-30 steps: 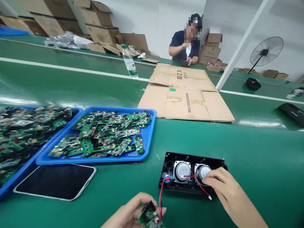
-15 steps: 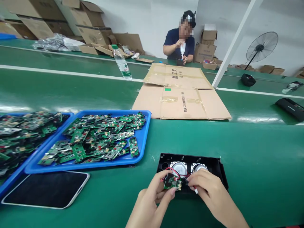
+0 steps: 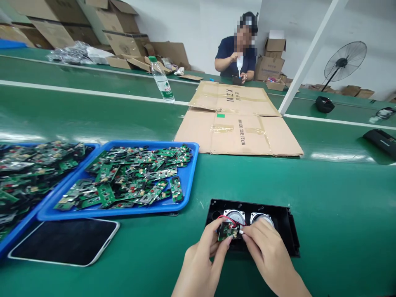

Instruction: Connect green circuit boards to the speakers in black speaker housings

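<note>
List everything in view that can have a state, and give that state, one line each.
Left hand: closed on a circuit board
Right hand: pinching a white plug
Black case: open, speakers showing
Blue trays: heaped with boards
Phone or tablet: screen dark
Bottle: capped
Cardboard: flattened
Fan: spinning or still, cannot tell

Ahead of you, flattened cardboard reads "MZX" beside unclear characters and, nearer you, "MEAS:560X", blurred digits, "MM". Lettering on the bottle label and the black case is too small to read.
</note>
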Action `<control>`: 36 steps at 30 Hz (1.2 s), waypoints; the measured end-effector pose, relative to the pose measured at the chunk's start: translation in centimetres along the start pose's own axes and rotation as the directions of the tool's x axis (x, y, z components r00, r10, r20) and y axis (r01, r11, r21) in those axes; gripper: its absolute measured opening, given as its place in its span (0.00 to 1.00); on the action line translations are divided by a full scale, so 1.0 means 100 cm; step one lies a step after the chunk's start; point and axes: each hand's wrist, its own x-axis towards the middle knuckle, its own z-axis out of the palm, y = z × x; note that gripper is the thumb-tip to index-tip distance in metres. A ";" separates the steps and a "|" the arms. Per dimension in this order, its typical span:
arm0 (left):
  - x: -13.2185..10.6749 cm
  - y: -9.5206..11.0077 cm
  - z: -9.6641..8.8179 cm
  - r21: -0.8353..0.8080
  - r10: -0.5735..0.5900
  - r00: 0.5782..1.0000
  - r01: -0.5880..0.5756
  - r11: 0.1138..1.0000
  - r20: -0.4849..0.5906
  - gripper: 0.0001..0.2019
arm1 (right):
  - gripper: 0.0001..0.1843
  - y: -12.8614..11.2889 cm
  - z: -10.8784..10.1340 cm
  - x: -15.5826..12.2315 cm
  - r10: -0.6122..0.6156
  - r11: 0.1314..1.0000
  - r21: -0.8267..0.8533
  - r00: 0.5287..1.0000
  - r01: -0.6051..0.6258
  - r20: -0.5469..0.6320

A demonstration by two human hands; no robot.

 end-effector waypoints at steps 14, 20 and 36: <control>0.001 0.001 0.000 0.016 0.025 0.999 -0.025 1.000 -0.031 0.12 | 0.09 0.003 -0.013 0.002 0.495 0.769 0.419 0.864 -0.483 0.089; 0.001 0.001 0.000 -0.004 0.025 1.000 -0.025 1.000 -0.018 0.13 | 0.08 0.001 -0.010 0.005 0.414 0.873 0.292 0.910 -0.391 -0.018; 0.002 -0.006 -0.006 0.203 0.136 0.986 -0.153 0.967 0.097 0.13 | 0.15 -0.005 0.003 0.005 -0.061 0.976 -0.205 0.996 0.073 0.065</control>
